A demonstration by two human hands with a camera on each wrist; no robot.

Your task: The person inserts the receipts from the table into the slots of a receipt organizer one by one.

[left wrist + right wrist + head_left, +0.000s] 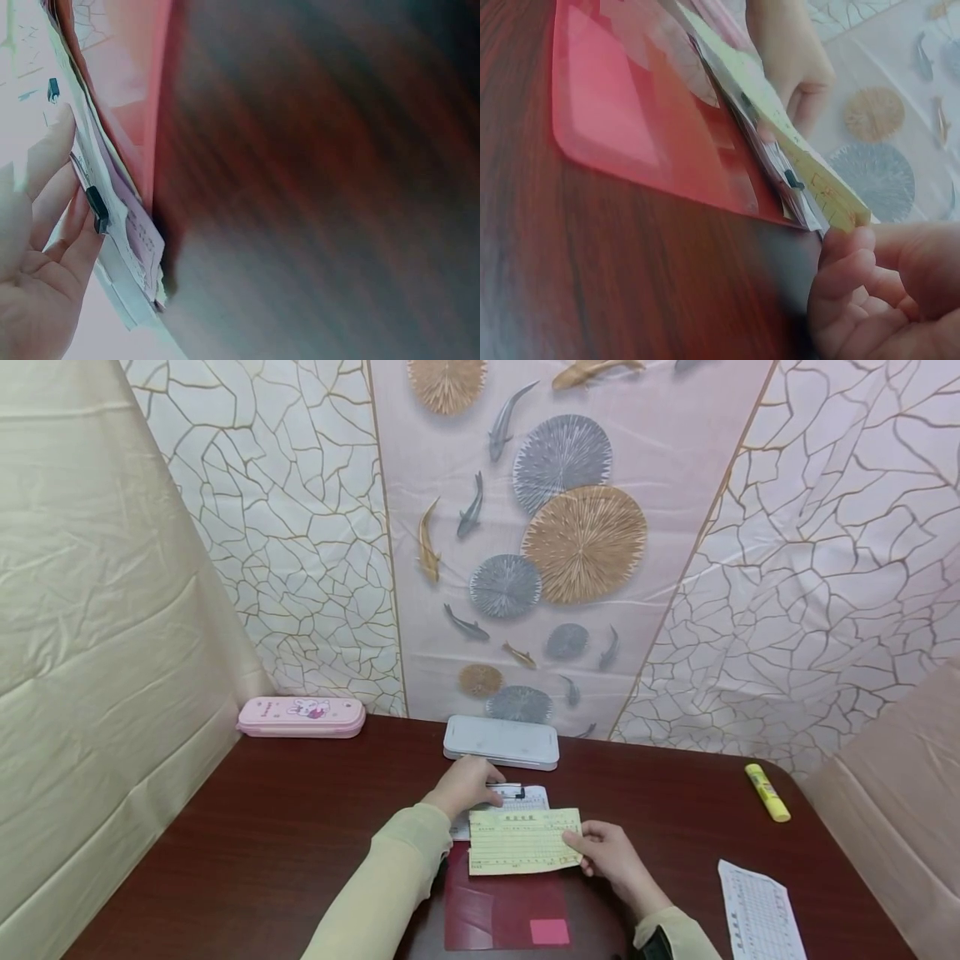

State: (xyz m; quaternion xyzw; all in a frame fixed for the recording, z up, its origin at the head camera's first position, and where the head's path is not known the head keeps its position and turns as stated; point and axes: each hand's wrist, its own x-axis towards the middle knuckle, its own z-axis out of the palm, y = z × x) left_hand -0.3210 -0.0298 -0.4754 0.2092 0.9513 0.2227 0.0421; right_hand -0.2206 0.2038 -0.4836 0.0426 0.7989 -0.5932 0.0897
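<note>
My right hand [609,856] pinches a pale yellow printed form [521,843] at its right edge between thumb and fingers. Beyond the form, the thumb and fingers of my left hand [467,783] hold a metal clip [507,790] with black ends on a stack of printed papers [536,797]. One black clip end [96,208] lies by the left fingertips, beside the layered sheets. The form hides part of the stack. Under them lies a see-through red folder [506,906] with a pink patch [550,932] at its lower right corner.
A white flat case [501,742] is behind the papers, against the patterned backdrop. A pink pencil case [302,717] stands at the back left. To the right are a yellow tube [767,792] and a loose printed sheet [761,910] on the dark wooden table [225,860].
</note>
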